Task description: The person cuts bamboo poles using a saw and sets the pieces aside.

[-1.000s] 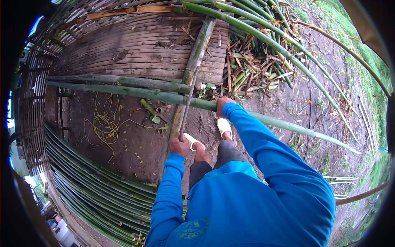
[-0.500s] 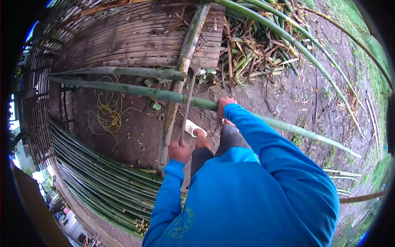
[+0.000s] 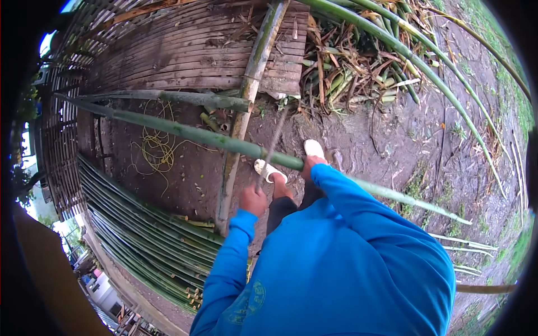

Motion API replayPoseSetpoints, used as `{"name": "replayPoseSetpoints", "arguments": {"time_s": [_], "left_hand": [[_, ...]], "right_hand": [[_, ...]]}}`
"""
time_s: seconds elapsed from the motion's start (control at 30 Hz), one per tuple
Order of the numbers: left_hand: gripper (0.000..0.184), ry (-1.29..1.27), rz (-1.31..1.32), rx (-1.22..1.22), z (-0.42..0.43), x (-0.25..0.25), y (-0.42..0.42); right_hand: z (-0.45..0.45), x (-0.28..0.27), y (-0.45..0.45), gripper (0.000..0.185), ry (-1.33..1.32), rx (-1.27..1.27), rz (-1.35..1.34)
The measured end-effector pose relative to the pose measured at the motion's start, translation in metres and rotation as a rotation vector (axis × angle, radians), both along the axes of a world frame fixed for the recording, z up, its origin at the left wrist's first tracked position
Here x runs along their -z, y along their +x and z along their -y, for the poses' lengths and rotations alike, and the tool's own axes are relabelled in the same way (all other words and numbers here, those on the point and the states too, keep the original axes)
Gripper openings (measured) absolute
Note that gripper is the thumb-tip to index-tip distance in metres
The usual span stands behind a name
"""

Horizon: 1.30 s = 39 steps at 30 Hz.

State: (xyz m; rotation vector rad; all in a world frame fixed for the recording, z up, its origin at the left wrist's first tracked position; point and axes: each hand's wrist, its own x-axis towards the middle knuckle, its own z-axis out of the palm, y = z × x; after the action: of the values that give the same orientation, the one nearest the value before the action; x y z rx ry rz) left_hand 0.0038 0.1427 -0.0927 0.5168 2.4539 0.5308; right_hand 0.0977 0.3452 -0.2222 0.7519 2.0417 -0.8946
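My left hand (image 3: 254,200) is closed around the near end of a long, narrow-bladed tool (image 3: 275,134). Its blade is blurred and crosses the green bamboo pole (image 3: 196,134) near a node; I cannot tell whether it is a knife or a saw. My right hand (image 3: 311,166) grips that same pole to the right of the blade. The pole slants across a thicker pale bamboo support (image 3: 235,143), and its thin end (image 3: 414,199) reaches out past my right arm. Another bamboo pole (image 3: 207,101) lies just beyond it, its cut end near the support.
A slatted bamboo platform (image 3: 185,50) stands ahead. Bamboo scraps (image 3: 353,67) are heaped beside it, with long curved poles (image 3: 414,59) above. Several green poles (image 3: 151,241) lie stacked at left, near a yellow rope (image 3: 157,151). My white shoes (image 3: 314,148) are on muddy ground.
The pole has shifted and tilts more steeply, its part at my right hand now lower in view. The blade has swung to a more slanted angle and blurred. Both white shoes now show clearly.
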Motion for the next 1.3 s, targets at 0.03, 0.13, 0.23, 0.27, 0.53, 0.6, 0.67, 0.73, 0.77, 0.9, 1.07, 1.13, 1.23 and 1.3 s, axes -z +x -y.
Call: {"name": "replayPoseSetpoints", "arguments": {"time_s": [0.03,0.13,0.23,0.27,0.53,0.6,0.67,0.73,0.77,0.9,1.07,1.13,1.23,1.3], "left_hand": [[0.013,-0.003,0.002,0.012,0.0,0.006,0.012],[0.012,0.059,0.062,-0.012,-0.004,0.009,0.04],[0.012,0.03,0.076,-0.068,-0.012,0.014,0.044],[0.011,0.014,0.091,-0.077,-0.015,0.01,0.047],[0.01,-0.062,0.14,-0.069,-0.031,0.002,0.037],[0.011,-0.05,0.137,-0.053,-0.029,-0.004,0.035],[0.012,-0.049,0.144,-0.045,-0.015,-0.018,0.042],[0.014,-0.031,0.096,-0.043,0.025,-0.051,0.068],[0.016,-0.014,0.053,-0.03,0.044,-0.072,0.08],[0.012,-0.081,0.145,-0.071,0.05,-0.088,0.072],[0.018,0.03,0.126,-0.017,0.007,0.026,0.033],[0.02,0.035,0.056,-0.013,0.019,0.003,0.047],[0.026,-0.06,0.14,-0.07,0.076,-0.085,0.095],[0.028,-0.159,0.235,-0.031,0.094,-0.116,0.1]], "right_hand": [[0.001,-0.007,0.01,0.031,-0.01,0.0,0.0],[-0.002,0.006,0.018,0.046,-0.063,-0.039,0.177],[-0.009,-0.002,0.014,0.046,-0.106,-0.049,0.185],[-0.007,-0.006,0.016,0.043,-0.114,-0.049,0.154],[0.007,0.0,-0.026,0.054,-0.095,-0.183,-0.044],[0.018,0.011,-0.029,0.055,-0.157,-0.104,-0.079],[0.016,-0.01,-0.032,0.041,-0.148,-0.108,-0.037],[0.022,0.008,-0.028,0.036,-0.129,-0.105,-0.037],[0.021,0.003,-0.03,0.034,-0.139,-0.111,-0.039],[0.022,-0.004,-0.033,0.033,-0.09,-0.124,-0.052],[0.033,0.019,-0.023,0.039,-0.026,-0.086,-0.069],[0.043,0.025,-0.019,0.038,0.018,-0.055,-0.058],[0.042,0.01,-0.015,0.04,0.016,-0.137,0.001],[0.04,0.013,-0.025,0.039,0.06,-0.163,-0.005]]}}
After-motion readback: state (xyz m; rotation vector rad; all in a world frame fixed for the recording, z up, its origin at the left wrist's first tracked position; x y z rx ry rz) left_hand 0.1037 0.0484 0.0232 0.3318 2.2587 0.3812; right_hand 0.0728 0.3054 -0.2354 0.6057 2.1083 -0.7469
